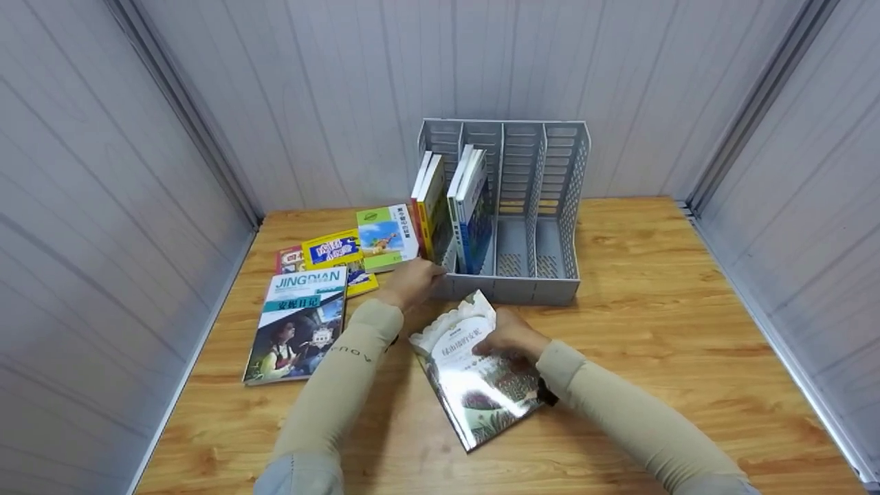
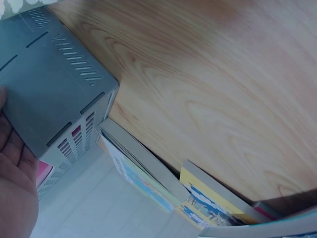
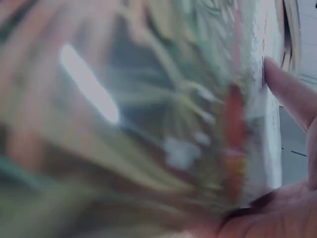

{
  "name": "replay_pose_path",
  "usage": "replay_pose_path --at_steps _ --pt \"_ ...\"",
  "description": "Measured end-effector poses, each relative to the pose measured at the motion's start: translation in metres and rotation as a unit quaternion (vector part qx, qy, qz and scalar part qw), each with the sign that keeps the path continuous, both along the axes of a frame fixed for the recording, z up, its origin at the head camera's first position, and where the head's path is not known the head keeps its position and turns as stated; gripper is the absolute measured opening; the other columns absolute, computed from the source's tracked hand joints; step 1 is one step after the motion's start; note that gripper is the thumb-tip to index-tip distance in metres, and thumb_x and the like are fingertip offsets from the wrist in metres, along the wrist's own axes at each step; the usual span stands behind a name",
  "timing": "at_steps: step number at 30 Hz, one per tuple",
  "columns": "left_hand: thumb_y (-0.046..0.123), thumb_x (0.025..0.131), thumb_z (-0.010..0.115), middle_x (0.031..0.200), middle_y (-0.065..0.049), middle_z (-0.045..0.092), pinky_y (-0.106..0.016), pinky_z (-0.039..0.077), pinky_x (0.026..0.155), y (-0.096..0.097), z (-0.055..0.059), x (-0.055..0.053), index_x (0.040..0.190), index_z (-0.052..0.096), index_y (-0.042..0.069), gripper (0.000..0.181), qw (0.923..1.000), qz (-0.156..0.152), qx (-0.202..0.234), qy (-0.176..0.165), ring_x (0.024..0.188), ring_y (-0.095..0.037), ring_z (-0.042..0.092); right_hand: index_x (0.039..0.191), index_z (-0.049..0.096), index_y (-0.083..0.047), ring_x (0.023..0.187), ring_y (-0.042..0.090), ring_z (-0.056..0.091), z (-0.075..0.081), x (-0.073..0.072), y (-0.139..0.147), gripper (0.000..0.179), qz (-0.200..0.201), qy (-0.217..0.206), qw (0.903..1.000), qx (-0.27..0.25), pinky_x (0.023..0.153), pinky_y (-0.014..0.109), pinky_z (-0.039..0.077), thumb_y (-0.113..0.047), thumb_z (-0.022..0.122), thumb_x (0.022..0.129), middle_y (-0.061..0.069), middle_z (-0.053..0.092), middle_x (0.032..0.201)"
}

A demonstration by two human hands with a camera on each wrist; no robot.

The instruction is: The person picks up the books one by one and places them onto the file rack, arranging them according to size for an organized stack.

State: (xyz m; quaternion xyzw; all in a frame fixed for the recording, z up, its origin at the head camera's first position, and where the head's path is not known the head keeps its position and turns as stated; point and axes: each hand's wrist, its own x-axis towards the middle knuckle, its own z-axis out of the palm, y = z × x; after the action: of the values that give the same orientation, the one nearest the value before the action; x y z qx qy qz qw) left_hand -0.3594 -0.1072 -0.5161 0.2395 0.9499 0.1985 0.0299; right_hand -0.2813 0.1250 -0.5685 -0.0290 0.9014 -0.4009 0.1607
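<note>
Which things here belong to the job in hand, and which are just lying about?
Job: gripped book (right hand), gray rack (left hand), probably the upright books.
Lying about, perhaps for later: JINGDIAN book, yellow book, red book, green book.

Grey rack (image 1: pixel 522 291) far, slotted walls! Nearer, book (image 1: pixel 474 385): white scalloped top, dark green foliage, reddish patches. Left, magazine (image 1: pixel 295 344): teal lettering on white, dark photo below. Farther, yellow cover (image 1: pixel 333 249), blue splash; green cover (image 1: pixel 381 240), sky-blue middle. Beige sleeves (image 1: pixel 344 378), dark lettering on left one. Golden-brown table (image 1: pixel 687 309), wood-grained!
</note>
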Motion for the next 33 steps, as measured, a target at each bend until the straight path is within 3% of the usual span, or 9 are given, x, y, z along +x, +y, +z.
replay_pose_path --at_steps 4,11,16,21,25,29,33 --pt "0.02 0.113 0.06 0.121 -0.013 0.08 -0.046 0.062 0.101 0.001 0.003 0.001 0.131 0.079 0.008 0.029 1.0 -0.002 0.004 -0.007 0.102 -0.028 0.073 0.119 0.064 0.006 0.095 0.027 0.064 0.012 0.01 0.003 0.049 -0.013 0.004 0.9963 -0.085 0.093 0.043 0.059 -0.001 0.086 0.077 0.017 0.069 0.106" --pt "0.024 0.113 0.059 0.122 -0.014 0.079 -0.048 0.06 0.106 -0.002 0.014 0.006 0.134 0.075 0.004 0.033 0.9993 -0.015 0.034 -0.007 0.107 -0.029 0.073 0.128 0.06 0.005 0.086 0.021 0.065 0.016 0.008 0.018 0.047 -0.012 0.009 0.9876 -0.156 0.077 0.03 0.058 0.001 0.08 0.086 0.015 0.068 0.105" --pt "0.034 0.114 0.058 0.124 -0.011 0.077 -0.045 0.061 0.102 -0.011 0.023 0.013 0.137 0.073 0.008 0.038 0.9972 -0.002 0.071 -0.024 0.104 -0.025 0.07 0.135 0.058 0.007 0.089 0.019 0.067 0.026 0.001 0.033 0.051 0.007 0.02 0.9805 -0.195 0.077 0.028 0.059 0.001 0.081 0.09 0.021 0.07 0.116" --pt "0.038 0.112 0.061 0.134 -0.011 0.074 -0.046 0.059 0.109 -0.018 0.037 0.021 0.144 0.068 0.009 0.044 0.9878 0.001 0.141 -0.066 0.118 -0.026 0.071 0.153 0.049 0.008 0.093 0.019 0.071 0.042 -0.004 0.047 0.067 0.03 0.025 0.9743 -0.222 0.082 0.03 0.061 -0.001 0.079 0.094 0.028 0.068 0.129" --pt "0.04 0.109 0.065 0.139 -0.013 0.072 -0.049 0.056 0.113 -0.019 0.046 0.025 0.151 0.061 0.007 0.053 0.9761 -0.003 0.19 -0.106 0.126 -0.029 0.07 0.157 0.046 0.005 0.087 0.017 0.073 0.056 -0.006 0.055 0.069 0.037 0.022 0.9706 -0.237 0.078 0.03 0.063 0.0 0.077 0.096 0.025 0.071 0.123" --pt "0.046 0.106 0.068 0.138 -0.013 0.072 -0.049 0.058 0.11 -0.018 0.054 0.029 0.152 0.058 0.005 0.062 0.9674 -0.016 0.212 -0.138 0.124 -0.029 0.071 0.157 0.047 0.002 0.085 0.017 0.075 0.068 -0.01 0.061 0.069 0.034 0.031 0.9694 -0.241 0.076 0.03 0.065 0.001 0.078 0.095 0.022 0.074 0.118" --pt "0.049 0.103 0.071 0.14 -0.012 0.07 -0.05 0.057 0.111 -0.013 0.061 0.036 0.152 0.058 0.007 0.066 0.967 -0.028 0.205 -0.148 0.126 -0.028 0.069 0.153 0.048 0.004 0.084 0.017 0.076 0.079 -0.011 0.065 0.066 0.036 0.042 0.9638 -0.261 0.075 0.031 0.066 0.002 0.078 0.094 0.018 0.076 0.112"
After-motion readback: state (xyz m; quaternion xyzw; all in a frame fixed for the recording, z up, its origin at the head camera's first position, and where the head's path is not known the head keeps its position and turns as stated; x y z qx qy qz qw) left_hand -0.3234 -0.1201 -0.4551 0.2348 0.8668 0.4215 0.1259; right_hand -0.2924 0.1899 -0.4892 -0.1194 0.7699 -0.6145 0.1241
